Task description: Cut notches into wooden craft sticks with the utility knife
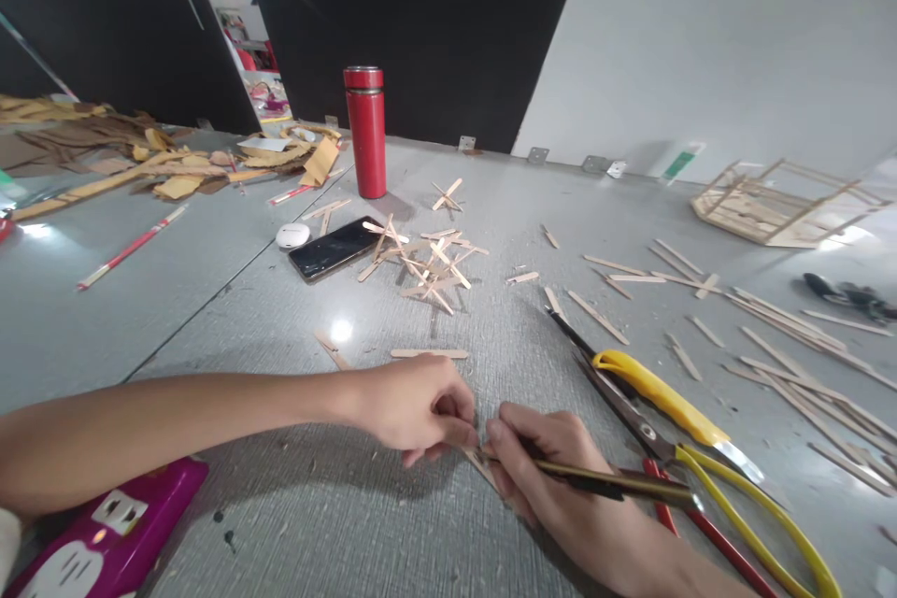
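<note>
My left hand (424,406) reaches in from the left with its fingers pinched. It holds the upper end of a thin wooden craft stick (483,470) that slants down between my two hands. The fingertips hide part of this stick. My right hand (553,472) is closed around a brownish-gold pen (648,486), whose front end points at the stick close to my left thumb. Just beyond my left hand lies another craft stick (429,354). Right of my right hand rest yellow-handled scissors (648,434), with red handles (721,551) of another tool partly under them.
A jumble of craft sticks (438,266) sits ahead, beside a black phone (336,248) and a red flask (365,135). More sticks (791,327) scatter rightward, below a wooden frame model (789,206). A yellow-handled knife (659,392) lies by the scissors; a purple case (140,523) is lower left.
</note>
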`<state>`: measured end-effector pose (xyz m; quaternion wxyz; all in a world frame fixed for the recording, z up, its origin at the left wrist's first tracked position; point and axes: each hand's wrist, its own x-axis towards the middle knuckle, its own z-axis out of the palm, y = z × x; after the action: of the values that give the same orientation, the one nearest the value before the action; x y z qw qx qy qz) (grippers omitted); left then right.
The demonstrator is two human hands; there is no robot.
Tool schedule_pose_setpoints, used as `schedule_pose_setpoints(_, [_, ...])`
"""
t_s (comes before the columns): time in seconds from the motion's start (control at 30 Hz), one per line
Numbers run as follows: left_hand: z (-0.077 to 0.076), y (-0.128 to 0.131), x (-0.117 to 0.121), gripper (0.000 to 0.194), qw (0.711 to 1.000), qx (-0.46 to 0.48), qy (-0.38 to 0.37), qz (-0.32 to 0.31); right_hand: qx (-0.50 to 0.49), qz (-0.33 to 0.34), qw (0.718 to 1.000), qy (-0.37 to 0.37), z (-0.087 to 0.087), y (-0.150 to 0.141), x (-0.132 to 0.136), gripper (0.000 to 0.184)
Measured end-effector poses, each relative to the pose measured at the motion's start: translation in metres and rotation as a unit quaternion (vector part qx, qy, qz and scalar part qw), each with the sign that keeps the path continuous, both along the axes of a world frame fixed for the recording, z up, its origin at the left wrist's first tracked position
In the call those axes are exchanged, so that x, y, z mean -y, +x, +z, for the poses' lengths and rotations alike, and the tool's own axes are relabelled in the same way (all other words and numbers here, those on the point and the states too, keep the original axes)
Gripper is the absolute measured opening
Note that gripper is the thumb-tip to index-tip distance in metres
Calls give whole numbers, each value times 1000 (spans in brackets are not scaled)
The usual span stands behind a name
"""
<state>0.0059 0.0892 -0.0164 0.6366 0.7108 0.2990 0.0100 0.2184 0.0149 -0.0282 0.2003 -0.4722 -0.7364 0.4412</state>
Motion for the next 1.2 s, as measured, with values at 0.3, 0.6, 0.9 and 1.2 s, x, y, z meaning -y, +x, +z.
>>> schedule_pose_setpoints(0.3, [0,-4,-9,29,999,2,-27,-39,-13,83,995,60,3,9,7,32])
schedule_pose_setpoints(0.6, [-3,-5,-14,31,998,10,-34,-53,-131,-102,975,148,2,9,9,17])
schedule_pose_setpoints(0.9, [-3,-3,-12,35,998,-4,-10,-60,-104,-122,983,-85,5,-19,18,40])
schedule_pose_setpoints(1.2, [-3,-1,-11,32,998,-7,2,-60,-94,-138,984,-59,-8,-20,19,43])
